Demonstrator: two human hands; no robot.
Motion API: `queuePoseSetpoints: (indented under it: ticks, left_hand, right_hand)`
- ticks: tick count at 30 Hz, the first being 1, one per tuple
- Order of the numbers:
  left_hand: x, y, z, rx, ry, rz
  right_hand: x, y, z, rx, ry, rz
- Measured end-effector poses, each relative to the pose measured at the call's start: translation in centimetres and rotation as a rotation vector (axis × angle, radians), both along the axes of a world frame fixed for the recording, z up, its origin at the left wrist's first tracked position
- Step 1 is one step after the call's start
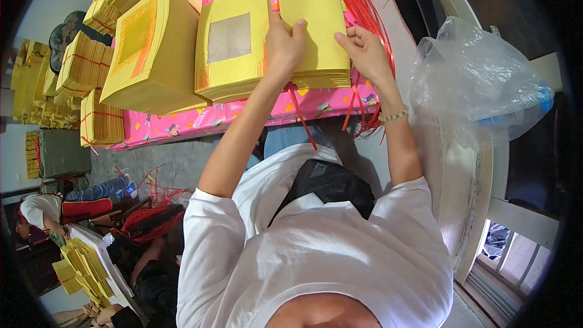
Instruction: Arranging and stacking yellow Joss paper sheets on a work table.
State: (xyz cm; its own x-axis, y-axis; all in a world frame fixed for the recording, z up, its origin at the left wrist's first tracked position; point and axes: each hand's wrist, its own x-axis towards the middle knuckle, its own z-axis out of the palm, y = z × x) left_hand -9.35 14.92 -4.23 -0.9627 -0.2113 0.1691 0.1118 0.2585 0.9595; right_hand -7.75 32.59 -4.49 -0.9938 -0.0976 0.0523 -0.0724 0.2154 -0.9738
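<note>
A stack of plain yellow paper [313,39] lies on the pink patterned table cover near the right edge. My left hand [285,42] is at its left side, thumb on the top sheet and fingers down at the edge. My right hand [366,53] pinches the right edge, thumb above and fingers curled. Just left of my left hand stands a taller stack of yellow paper with a silver square [229,37]. Red plastic strings [358,0] run behind and under the plain stack, their loose ends hanging off the table front.
A thick stack with a gold-and-orange panel [135,36] and string-tied bundles [85,65] fill the table's left. A clear plastic bag [480,79] is at right. At lower left, other people sit by a small table [112,267] with yellow paper; red strings [152,215] lie nearby.
</note>
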Motion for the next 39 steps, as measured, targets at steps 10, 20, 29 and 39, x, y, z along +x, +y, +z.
queuePoseSetpoints:
  ticks: [10, 20, 29, 39]
  left_hand:
    - [0.7, 1.6, -1.8, -0.448, -0.029, -0.001]
    - [0.6, 1.4, -2.3, -0.460, -0.067, -0.034]
    - [0.5, 1.9, -2.4, -0.483, -0.088, -0.040]
    - [3.7, 2.3, -1.3, -0.859, 0.442, 0.072]
  right_hand:
    - [-0.5, 0.7, -2.9, 0.292, 0.010, -0.085]
    - [0.9, -0.2, -0.6, 0.553, 0.071, -0.128]
    - [-1.3, 0.3, -4.3, 0.800, 0.506, -0.027]
    - [-1.8, 0.5, -4.9, 0.728, 0.447, -0.004]
